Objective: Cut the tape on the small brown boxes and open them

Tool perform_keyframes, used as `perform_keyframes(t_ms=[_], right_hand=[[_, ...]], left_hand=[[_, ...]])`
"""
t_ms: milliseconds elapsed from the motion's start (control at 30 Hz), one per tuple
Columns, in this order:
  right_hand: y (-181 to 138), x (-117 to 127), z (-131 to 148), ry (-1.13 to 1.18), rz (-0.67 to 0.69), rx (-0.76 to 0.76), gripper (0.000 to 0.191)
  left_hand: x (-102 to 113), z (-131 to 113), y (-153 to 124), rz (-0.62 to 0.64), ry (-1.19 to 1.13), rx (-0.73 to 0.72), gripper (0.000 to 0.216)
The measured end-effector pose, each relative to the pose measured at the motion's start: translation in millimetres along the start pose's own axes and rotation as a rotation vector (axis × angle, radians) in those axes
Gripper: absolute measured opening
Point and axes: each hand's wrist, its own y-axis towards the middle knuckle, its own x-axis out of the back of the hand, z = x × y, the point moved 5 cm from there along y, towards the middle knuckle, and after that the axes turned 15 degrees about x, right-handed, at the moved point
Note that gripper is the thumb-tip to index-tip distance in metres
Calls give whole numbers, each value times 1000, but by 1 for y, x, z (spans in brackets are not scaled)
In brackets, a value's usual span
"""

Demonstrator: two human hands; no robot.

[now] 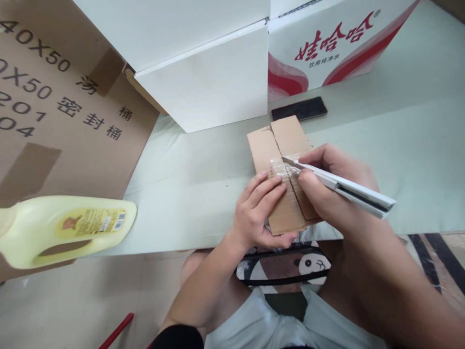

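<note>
A small brown cardboard box (267,143) lies at the table's near edge, a dark seam running between its top flaps. Clear tape (279,167) crosses that seam. My left hand (256,208) grips the box's near left side, fingers on top and thumb at the front edge. In my right hand (334,184) is a white utility knife (348,191), held like a pen. Its blade is out, and the tip is at the tape over the seam. I cannot tell how deep the blade sits.
Behind the box lies a black phone (300,108). White cartons (218,82) and a red-and-white carton (327,53) stand at the back. A big brown carton (72,106) and a pale yellow jug (69,228) are on the left. The table (203,194) has a pale green cover.
</note>
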Motion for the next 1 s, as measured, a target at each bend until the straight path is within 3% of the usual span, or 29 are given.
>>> perform_keyframes(t_ms=[1000], right_hand=[[0, -2, -2, -11, 71, -36, 14]], left_hand=[[-1, -1, 0, -16, -4, -13, 84]])
